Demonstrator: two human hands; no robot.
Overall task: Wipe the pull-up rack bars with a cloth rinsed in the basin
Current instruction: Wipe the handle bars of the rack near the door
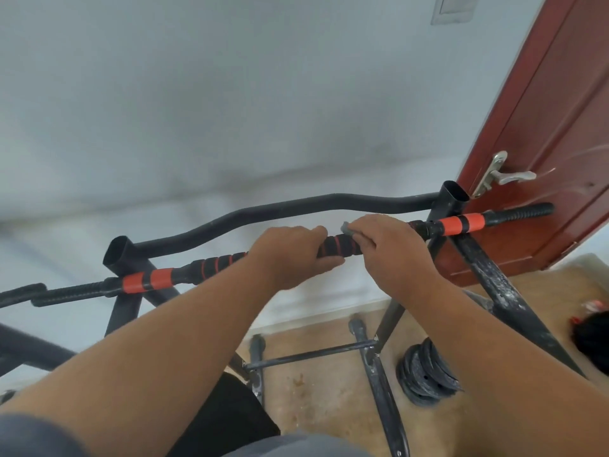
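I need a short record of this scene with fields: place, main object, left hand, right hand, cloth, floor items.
place: room with white wall and red door
main object: pull-up rack, front bar with black and orange grips
left hand: grips the front bar
right hand: holds the cloth on the bar
cloth: grey, mostly hidden under the fingers
floor items: stack of weight plates
basin: not in view

We're looking from head height, forward and down, close over the top bar [336, 247] of the rack, with wall [197, 110] ahead and floor [329, 384] below.
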